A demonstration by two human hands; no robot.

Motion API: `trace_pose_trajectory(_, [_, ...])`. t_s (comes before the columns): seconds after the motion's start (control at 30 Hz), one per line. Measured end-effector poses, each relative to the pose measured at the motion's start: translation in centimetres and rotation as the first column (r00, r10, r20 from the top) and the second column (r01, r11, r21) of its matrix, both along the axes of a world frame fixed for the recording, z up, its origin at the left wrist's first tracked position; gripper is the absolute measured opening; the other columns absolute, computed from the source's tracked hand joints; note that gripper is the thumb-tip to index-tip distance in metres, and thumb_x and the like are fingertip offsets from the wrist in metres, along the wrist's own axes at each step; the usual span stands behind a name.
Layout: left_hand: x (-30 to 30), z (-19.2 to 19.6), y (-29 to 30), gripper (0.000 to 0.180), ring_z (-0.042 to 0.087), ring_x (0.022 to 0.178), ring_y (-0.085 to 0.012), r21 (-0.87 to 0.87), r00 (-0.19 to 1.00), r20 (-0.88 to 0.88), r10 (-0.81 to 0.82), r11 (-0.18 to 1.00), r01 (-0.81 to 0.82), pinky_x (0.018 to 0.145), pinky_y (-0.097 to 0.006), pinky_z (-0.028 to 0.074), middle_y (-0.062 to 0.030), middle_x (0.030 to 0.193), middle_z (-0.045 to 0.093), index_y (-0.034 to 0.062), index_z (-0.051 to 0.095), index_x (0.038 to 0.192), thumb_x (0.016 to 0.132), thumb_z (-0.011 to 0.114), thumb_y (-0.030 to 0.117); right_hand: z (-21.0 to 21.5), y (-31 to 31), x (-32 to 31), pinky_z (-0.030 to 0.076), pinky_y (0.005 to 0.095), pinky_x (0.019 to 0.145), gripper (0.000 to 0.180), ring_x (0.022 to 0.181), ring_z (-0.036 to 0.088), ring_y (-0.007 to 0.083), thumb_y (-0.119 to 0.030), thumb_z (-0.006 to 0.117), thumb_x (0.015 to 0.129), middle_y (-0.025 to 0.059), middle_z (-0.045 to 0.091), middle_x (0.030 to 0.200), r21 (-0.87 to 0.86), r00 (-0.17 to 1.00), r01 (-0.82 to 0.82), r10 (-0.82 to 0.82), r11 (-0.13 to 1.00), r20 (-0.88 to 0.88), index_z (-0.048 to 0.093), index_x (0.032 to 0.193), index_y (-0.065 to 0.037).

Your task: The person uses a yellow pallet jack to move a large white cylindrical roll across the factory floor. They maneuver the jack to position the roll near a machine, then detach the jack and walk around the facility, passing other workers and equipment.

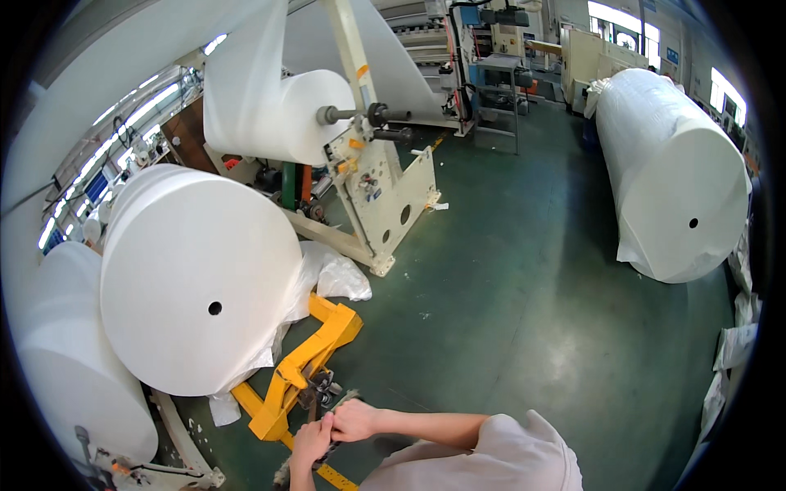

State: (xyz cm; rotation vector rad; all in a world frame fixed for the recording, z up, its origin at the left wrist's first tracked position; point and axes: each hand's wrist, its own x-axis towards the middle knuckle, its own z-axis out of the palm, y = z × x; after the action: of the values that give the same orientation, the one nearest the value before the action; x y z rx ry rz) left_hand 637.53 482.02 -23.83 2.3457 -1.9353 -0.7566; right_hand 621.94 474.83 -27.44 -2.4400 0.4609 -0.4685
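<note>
– Paper roll (201, 237) placement?
– At left; the yellow trolley (326, 334) is positioned immediately to its right, presumably for support.
– Handle (350, 396) control?
– It is gripped by left hand (310, 443) and right hand (354, 420), presumably for even leverage.

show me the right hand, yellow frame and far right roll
Right hand (354, 420), head view: back of hand
Yellow frame (316, 352), head view: angled bar
Far right roll (684, 192), head view: round end face
</note>
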Motion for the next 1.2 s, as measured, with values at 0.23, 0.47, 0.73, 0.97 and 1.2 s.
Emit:
trace_pose_trajectory(0.23, [-9.1, -6.7, 5.1, 0.088, 0.061, 0.094, -0.0429, -0.026, 0.931, 0.062, 0.360, 0.933, -0.359, 0.086, -0.049, 0.044, -0.0243, 0.089, 0.067, -0.0023, 0.069, 0.093, 0.095, 0.008, 0.061, -5.4, 3.0, -5.7, 0.051, 0.0453, 0.066, 0.036, 0.074, 0.063, 0.0372, -0.039, 0.074, 0.061, 0.0178, 0.066, 0.077, 0.020, 0.973, -0.232, 0.232, 0.973, 0.024, 0.066, 0.075, -0.007])
trace_pose_trajectory(0.47, [-18.3, -16.5, 11.0, 0.082, 0.061, 0.093, -0.0440, -0.145, 0.906, 0.150, 0.395, 0.916, -0.375, 0.087, -0.050, 0.044, -0.0246, 0.087, 0.067, -0.0009, 0.071, 0.086, 0.096, 0.013, 0.057, -14.4, 9.8, -12.9, 0.052, 0.0401, 0.072, 0.027, 0.085, 0.066, 0.0303, -0.027, 0.073, 0.064, 0.0139, 0.068, 0.085, -0.031, 0.956, -0.139, 0.127, 0.990, -0.263, 0.068, 0.082, -0.008])
trace_pose_trajectory(0.73, [-24.1, -18.6, 19.1, 0.081, 0.060, 0.096, -0.0433, -0.139, 0.862, 0.182, 0.472, 0.881, -0.453, 0.088, -0.050, 0.044, -0.0250, 0.089, 0.067, 0.0015, 0.072, 0.085, 0.095, 0.014, 0.056, -14.5, 17.4, -19.4, 0.051, 0.0375, 0.080, 0.032, 0.094, 0.065, 0.0276, -0.026, 0.071, 0.068, 0.0130, 0.068, 0.096, 0.029, 0.918, -0.179, 0.178, 0.983, -0.353, 0.069, 0.094, -0.007])
trace_pose_trajectory(0.97, [-31.9, -16.7, 25.0, 0.069, 0.061, 0.094, -0.0436, -0.098, 0.896, 0.142, 0.420, 0.907, -0.410, 0.088, -0.051, 0.045, -0.0257, 0.092, 0.066, 0.0052, 0.069, 0.101, 0.096, 0.019, 0.052, -14.2, 22.6, -26.4, 0.052, 0.0405, 0.074, 0.024, 0.084, 0.066, 0.0320, -0.022, 0.068, 0.065, 0.0143, 0.068, 0.084, -0.010, 0.910, -0.265, 0.247, 0.964, -0.332, 0.067, 0.082, -0.005])
trace_pose_trajectory(1.2, [-37.7, -8.5, 29.2, 0.059, 0.062, 0.090, -0.0439, -0.111, 0.913, 0.103, 0.394, 0.917, -0.383, 0.081, -0.053, 0.047, -0.0241, 0.091, 0.066, 0.0114, 0.069, 0.104, 0.095, 0.027, 0.052, -9.3, 26.6, -32.0, 0.052, 0.0429, 0.070, 0.017, 0.077, 0.064, 0.0349, -0.018, 0.068, 0.064, 0.0159, 0.066, 0.078, -0.002, 0.959, -0.268, 0.267, 0.963, -0.099, 0.065, 0.076, -0.006])
